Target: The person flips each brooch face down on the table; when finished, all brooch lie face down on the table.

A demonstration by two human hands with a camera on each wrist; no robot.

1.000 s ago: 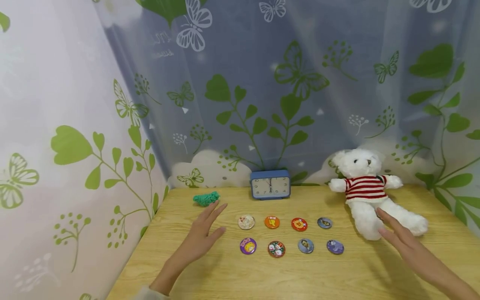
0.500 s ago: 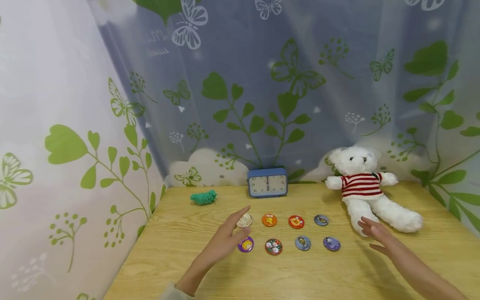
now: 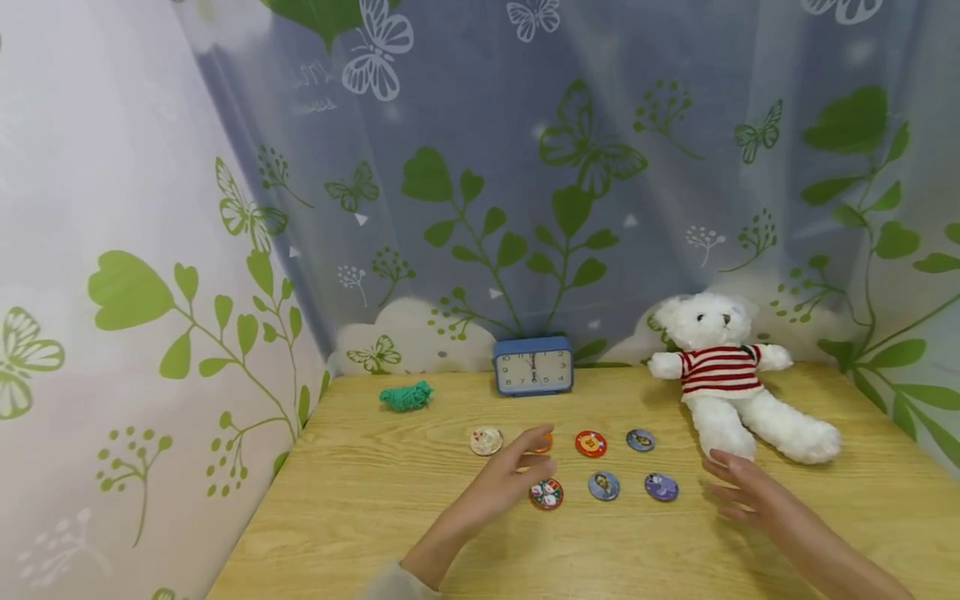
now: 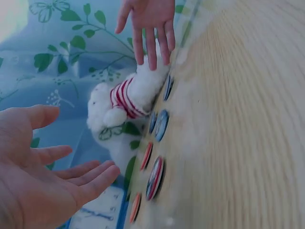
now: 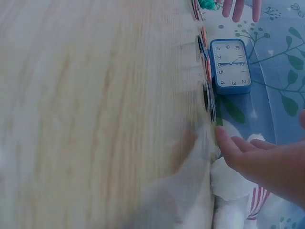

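Note:
Two rows of round pin badges lie on the wooden table. My left hand (image 3: 495,490) hovers over their left part, fingers spread and holding nothing. It covers most of an orange badge (image 3: 548,440) and hides the purple bear badge; a red-rimmed badge with white figures (image 3: 547,495) shows just below its fingers. The cream badge (image 3: 486,441) lies to its upper left. My right hand (image 3: 761,496), also free of any object, is held in the air right of the purple-blue badge (image 3: 662,487), its fingertips overlapping the teddy bear's foot in the head view. Between the hands lie a red badge (image 3: 591,443) and blue badges (image 3: 603,485).
A white teddy bear (image 3: 722,372) in a striped sweater sits at the back right. The blue alarm clock (image 3: 533,367) stands at the back middle, with a green yarn-like bundle (image 3: 406,397) to its left. Patterned curtains (image 3: 480,167) enclose the table (image 3: 337,517).
My left hand has swept rightward from beside the green bundle, across the left badges. My right hand has shifted slightly left and down. The badges keep their places.

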